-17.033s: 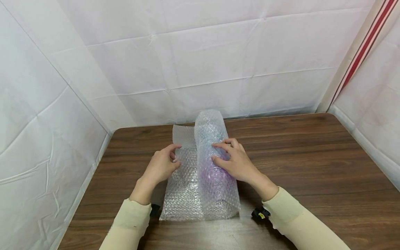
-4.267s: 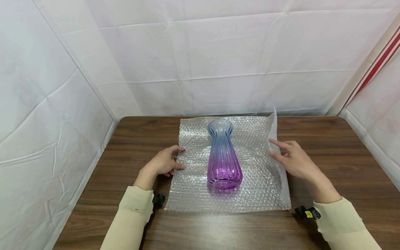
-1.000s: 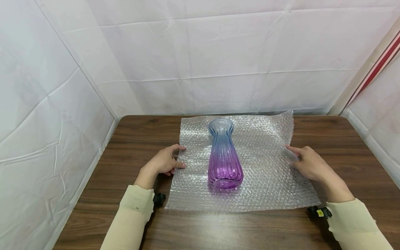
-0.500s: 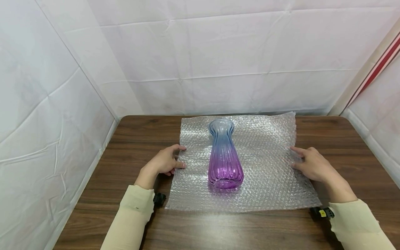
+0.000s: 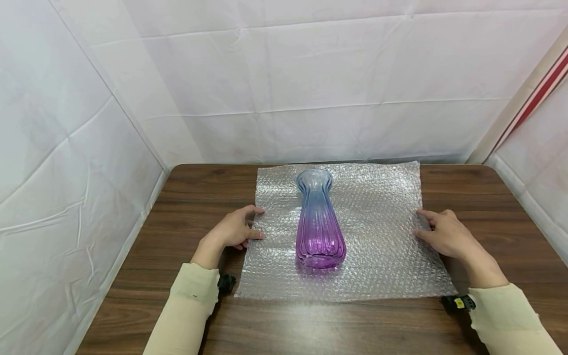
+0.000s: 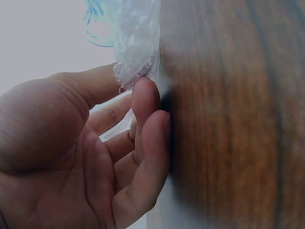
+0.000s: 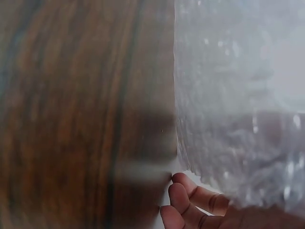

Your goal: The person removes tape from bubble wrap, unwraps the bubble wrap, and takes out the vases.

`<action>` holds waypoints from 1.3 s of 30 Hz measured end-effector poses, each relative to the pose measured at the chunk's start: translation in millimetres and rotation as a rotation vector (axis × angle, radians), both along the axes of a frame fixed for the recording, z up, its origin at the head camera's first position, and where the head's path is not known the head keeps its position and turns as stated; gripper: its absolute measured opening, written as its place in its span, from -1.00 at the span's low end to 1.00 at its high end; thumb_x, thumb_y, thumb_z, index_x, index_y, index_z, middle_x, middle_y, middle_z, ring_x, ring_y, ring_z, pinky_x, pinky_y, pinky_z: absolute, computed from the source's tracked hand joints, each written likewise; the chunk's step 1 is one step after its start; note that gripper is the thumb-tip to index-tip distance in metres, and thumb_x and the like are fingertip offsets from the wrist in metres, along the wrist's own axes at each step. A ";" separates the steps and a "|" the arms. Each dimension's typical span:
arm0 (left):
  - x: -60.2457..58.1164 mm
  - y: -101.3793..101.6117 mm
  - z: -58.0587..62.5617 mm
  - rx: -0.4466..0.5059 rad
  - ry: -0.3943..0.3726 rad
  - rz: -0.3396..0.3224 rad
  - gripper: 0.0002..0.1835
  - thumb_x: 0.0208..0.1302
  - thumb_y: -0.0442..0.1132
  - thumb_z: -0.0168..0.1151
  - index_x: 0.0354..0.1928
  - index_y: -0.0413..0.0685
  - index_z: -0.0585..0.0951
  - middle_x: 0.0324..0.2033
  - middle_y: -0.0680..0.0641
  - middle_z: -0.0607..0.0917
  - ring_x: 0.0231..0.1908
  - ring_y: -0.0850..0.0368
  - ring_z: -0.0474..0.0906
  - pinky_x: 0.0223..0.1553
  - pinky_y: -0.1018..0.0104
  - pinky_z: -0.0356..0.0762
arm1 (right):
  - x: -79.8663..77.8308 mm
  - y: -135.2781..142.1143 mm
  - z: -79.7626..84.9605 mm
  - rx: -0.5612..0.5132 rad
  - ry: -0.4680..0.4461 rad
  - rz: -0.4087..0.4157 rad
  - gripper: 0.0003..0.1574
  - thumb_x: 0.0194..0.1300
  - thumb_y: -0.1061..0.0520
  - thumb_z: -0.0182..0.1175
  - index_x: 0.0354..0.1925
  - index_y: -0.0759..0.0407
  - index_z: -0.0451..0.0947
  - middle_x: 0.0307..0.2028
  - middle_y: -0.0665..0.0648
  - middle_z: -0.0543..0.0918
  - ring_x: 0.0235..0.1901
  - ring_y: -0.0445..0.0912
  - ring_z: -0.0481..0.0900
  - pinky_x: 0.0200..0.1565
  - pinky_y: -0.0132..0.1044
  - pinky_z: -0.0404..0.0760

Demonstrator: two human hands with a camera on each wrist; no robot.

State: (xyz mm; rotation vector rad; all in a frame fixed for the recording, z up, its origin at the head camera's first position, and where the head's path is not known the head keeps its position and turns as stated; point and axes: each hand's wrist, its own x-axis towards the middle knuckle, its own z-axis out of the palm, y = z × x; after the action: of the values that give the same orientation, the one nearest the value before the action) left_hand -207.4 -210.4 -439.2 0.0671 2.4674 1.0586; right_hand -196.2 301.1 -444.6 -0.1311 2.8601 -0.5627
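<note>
A sheet of clear bubble wrap lies spread on the wooden table, its surface slightly wavy. On it, left of its middle, a ribbed glass vase lies on its side, blue at the flared mouth and purple toward the base, mouth to the back. My left hand holds the sheet's left edge; in the left wrist view the bubble wrap passes between thumb and fingers. At the right edge, my right hand pinches the sheet, with fingertips showing below the bubble wrap in the right wrist view.
The brown wooden table has bare wood in front of the sheet and on both sides. White sheeting hangs behind the table and along its sides. A red-striped strip runs down the right back corner.
Earlier the bubble wrap was rolled around the vase; it has since been unrolled to the right and lies flat. Lately my right hand has shifted slightly right with the edge; the left stays put.
</note>
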 end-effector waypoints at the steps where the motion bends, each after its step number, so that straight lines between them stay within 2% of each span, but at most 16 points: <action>1: 0.1 0.1 0.1 0.000 0.001 -0.001 -0.29 0.30 -0.18 0.48 0.46 0.27 0.44 -0.46 -0.10 0.61 -0.54 0.05 0.58 -0.49 0.20 0.64 | -0.3 0.4 0.0 0.003 -0.002 -0.001 -0.15 0.48 -0.04 0.18 0.50 0.42 0.22 0.11 0.61 0.46 0.02 0.33 0.44 -0.21 0.14 0.55; 5: 0.2 -0.1 0.1 0.001 0.003 0.000 -0.29 0.30 -0.18 0.48 0.46 0.27 0.44 -0.46 -0.10 0.61 -0.53 0.04 0.58 -0.49 0.20 0.64 | -0.7 1.7 -0.2 0.012 -0.010 -0.006 -0.13 0.49 -0.07 0.17 0.51 0.42 0.21 0.10 0.61 0.44 0.00 0.33 0.46 -0.22 0.14 0.55; 13: 0.7 0.5 0.6 0.001 0.002 0.001 -0.29 0.30 -0.18 0.48 0.45 0.27 0.44 -0.47 -0.10 0.60 -0.55 0.06 0.57 -0.50 0.21 0.64 | -0.2 2.7 -0.2 0.026 -0.013 0.005 -0.12 0.49 -0.07 0.18 0.51 0.42 0.21 0.03 0.58 0.42 -0.12 0.22 0.43 -0.28 0.01 0.51; 21: 0.5 0.4 0.7 -0.002 0.000 0.000 -0.29 0.30 -0.18 0.48 0.46 0.27 0.43 -0.45 -0.11 0.61 -0.54 0.06 0.57 -0.49 0.21 0.63 | -0.8 3.1 0.4 0.034 -0.014 0.022 -0.11 0.51 -0.08 0.17 0.53 0.41 0.16 0.08 0.64 0.38 -0.05 0.29 0.44 -0.17 0.19 0.53; 39: 0.4 -1.2 -2.5 0.023 0.003 0.004 -0.29 0.29 -0.17 0.49 0.45 0.27 0.44 -0.48 -0.11 0.60 -0.55 0.06 0.56 -0.51 0.22 0.62 | 0.3 2.5 -2.0 0.025 -0.018 -0.002 -0.11 0.52 -0.08 0.18 0.52 0.41 0.16 0.11 0.67 0.33 -0.08 0.31 0.46 -0.14 0.24 0.52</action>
State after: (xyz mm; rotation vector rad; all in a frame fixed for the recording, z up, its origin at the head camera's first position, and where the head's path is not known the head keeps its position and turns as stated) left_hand -207.0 -211.6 -441.7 0.0711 2.4585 1.0896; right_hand -195.8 303.7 -446.6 -0.1189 2.8485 -0.5255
